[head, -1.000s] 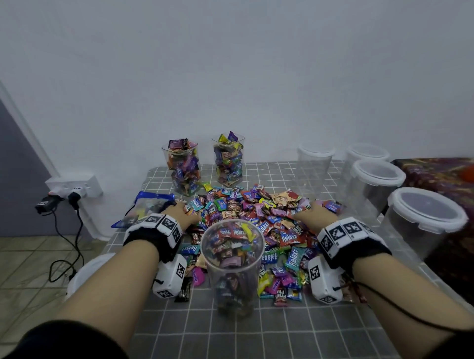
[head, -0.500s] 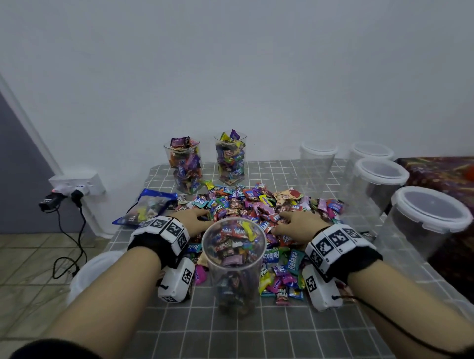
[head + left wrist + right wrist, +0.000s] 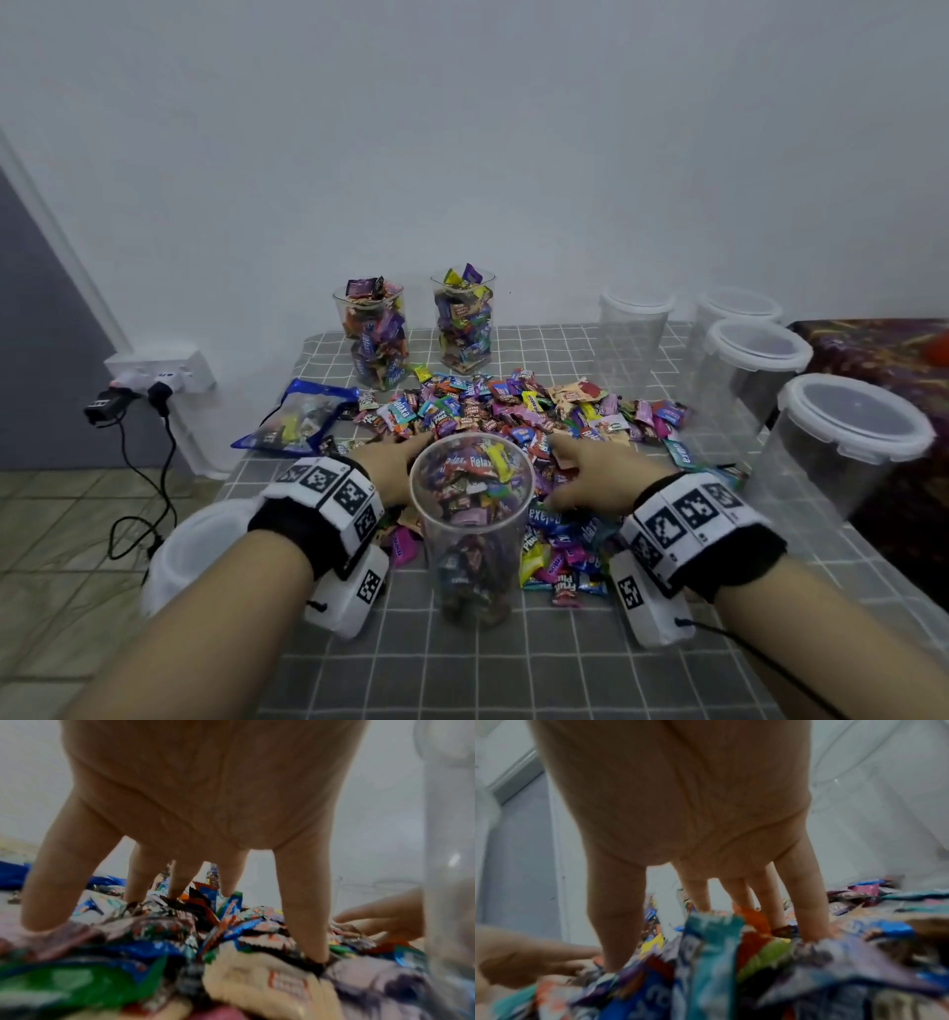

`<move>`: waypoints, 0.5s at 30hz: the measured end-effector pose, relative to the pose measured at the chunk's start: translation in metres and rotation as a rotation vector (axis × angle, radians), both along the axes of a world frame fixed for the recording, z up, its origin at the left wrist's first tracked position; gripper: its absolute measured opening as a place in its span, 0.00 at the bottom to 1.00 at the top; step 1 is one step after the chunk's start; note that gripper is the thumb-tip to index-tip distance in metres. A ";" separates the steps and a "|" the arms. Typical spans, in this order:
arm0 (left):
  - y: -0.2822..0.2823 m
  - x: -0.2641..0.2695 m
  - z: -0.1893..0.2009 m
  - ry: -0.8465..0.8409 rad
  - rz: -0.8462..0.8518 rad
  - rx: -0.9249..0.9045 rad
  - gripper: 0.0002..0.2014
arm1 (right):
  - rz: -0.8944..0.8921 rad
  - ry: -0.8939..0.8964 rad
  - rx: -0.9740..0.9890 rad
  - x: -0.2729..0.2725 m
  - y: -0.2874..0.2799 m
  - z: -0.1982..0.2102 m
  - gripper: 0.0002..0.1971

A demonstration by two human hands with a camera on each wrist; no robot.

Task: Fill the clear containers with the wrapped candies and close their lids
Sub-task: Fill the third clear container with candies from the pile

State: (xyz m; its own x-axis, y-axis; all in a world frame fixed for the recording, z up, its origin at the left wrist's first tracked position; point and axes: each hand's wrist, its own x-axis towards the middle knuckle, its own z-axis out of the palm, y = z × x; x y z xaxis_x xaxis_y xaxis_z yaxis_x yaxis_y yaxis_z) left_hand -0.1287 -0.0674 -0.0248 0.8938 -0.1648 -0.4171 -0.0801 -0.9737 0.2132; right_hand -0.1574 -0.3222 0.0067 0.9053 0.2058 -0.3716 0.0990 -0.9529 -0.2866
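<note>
A heap of wrapped candies (image 3: 513, 411) covers the middle of the grey checked table (image 3: 513, 668). In front of it stands a clear lidless container (image 3: 472, 529), partly filled with candies. My left hand (image 3: 395, 462) lies on the heap just left of that container, my right hand (image 3: 590, 467) just right of it. In the left wrist view the left hand (image 3: 180, 902) has spread, straight fingers with the tips pressed into the wrappers. The right hand (image 3: 706, 912) stands the same way on the candies (image 3: 718, 953). Neither hand holds anything.
Two filled lidless containers (image 3: 375, 334) (image 3: 464, 321) stand at the back. Several empty lidded containers (image 3: 847, 442) line the right side. A blue candy bag (image 3: 298, 421) lies at left, a white lid (image 3: 195, 555) at the table's left edge, and a wall socket with cables (image 3: 159, 370) beyond.
Both hands have slid back over the heap toward me and closer together, dragging candies with them. They now flank the near container.
</note>
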 end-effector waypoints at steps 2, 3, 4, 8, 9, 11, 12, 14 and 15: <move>-0.004 -0.002 -0.006 -0.032 -0.042 0.037 0.46 | 0.060 -0.011 -0.104 -0.003 0.007 -0.005 0.47; -0.006 -0.004 -0.007 -0.049 -0.068 0.073 0.43 | 0.079 -0.024 -0.150 -0.004 0.009 -0.008 0.48; -0.009 -0.006 -0.008 -0.070 -0.097 0.120 0.39 | 0.091 -0.043 -0.184 -0.005 0.011 -0.011 0.47; -0.012 -0.009 -0.014 -0.149 -0.048 0.183 0.21 | 0.109 -0.120 -0.214 -0.004 0.012 -0.018 0.40; -0.012 -0.009 -0.014 -0.155 -0.027 0.189 0.19 | 0.104 -0.127 -0.210 -0.004 0.011 -0.018 0.38; -0.013 -0.009 -0.012 -0.178 -0.011 0.194 0.16 | 0.094 -0.131 -0.207 -0.004 0.010 -0.017 0.34; -0.013 -0.009 -0.011 -0.199 -0.014 0.192 0.15 | 0.091 -0.137 -0.208 -0.004 0.010 -0.016 0.32; -0.013 -0.009 -0.010 -0.228 -0.006 0.177 0.13 | 0.088 -0.153 -0.198 -0.003 0.010 -0.015 0.28; -0.013 -0.009 -0.010 -0.237 0.004 0.165 0.12 | 0.086 -0.156 -0.191 -0.003 0.011 -0.015 0.26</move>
